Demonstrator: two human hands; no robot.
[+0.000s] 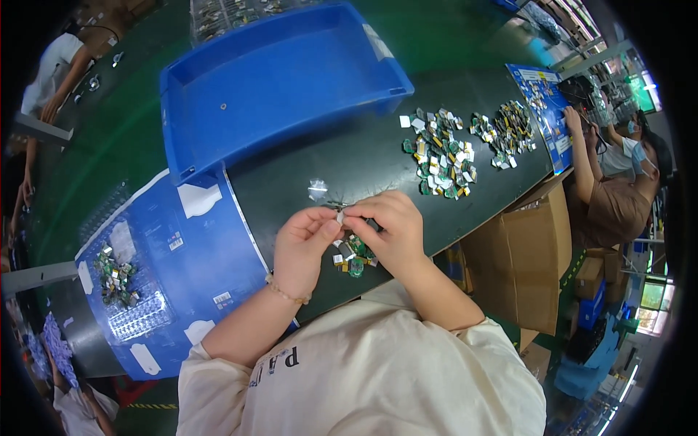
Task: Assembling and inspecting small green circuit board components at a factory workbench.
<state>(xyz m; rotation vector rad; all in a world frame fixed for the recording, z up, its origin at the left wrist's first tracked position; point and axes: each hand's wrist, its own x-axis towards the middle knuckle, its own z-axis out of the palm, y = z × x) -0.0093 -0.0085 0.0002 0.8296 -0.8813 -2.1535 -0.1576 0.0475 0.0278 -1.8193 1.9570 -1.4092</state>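
Note:
Over the dark table, my left hand (307, 243) and my right hand (389, 229) meet at the fingertips. Both pinch a small whitish piece (340, 216), which the fingers partly cover; its exact kind is hard to make out. Just below the hands lies a small heap of green circuit boards (355, 267) with white and silver parts attached, some of it hidden by my right hand. A small clear plastic piece (318, 190) rests on the table beyond my left hand.
A large blue bin (283, 80) stands beyond my hands. Two piles of small boards (440, 156) lie to the right. On the left, a blue sheet (196, 254) carries a clear blister tray (138, 312) with boards. A cardboard box (520, 269) stands by the table's right edge, near a co-worker (614, 189).

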